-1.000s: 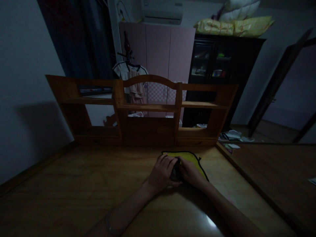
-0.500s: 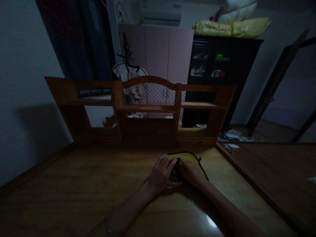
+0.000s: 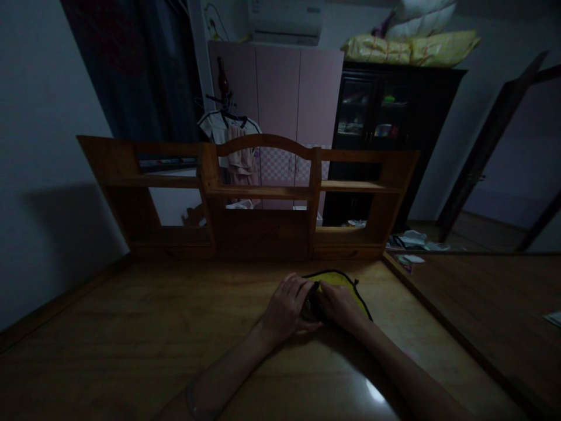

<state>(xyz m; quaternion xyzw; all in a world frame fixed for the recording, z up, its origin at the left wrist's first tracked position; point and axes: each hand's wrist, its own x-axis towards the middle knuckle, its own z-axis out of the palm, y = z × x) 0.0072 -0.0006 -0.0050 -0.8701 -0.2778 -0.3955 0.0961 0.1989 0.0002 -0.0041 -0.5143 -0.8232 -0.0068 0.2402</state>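
Note:
My left hand (image 3: 287, 307) curls around a small dark, glossy, rounded object (image 3: 309, 309) whose kind I cannot make out in the dim light. Its fingers lie over the far side and its thumb runs along the near side. My right hand (image 3: 339, 301) is closed against the object's right side, with a bit of yellow cloth showing at its fingertips. The rest of that yellow cloth (image 3: 336, 277), edged in black and with a small loop at one corner, spreads on the desk behind and to the right of my right hand.
A wooden desk (image 3: 153, 327) lies under my hands. Along its back edge stands a wooden shelf unit (image 3: 263, 192) with small drawers. Beyond are a pink wardrobe (image 3: 278, 93), a dark cabinet (image 3: 432, 117) and clothes on a stand (image 3: 239, 140). A brown surface (image 3: 495, 298) adjoins at right.
My left hand's fingers have shifted slightly, uncovering a little less of the cloth's far left edge. My right hand has moved only slightly at the dark object.

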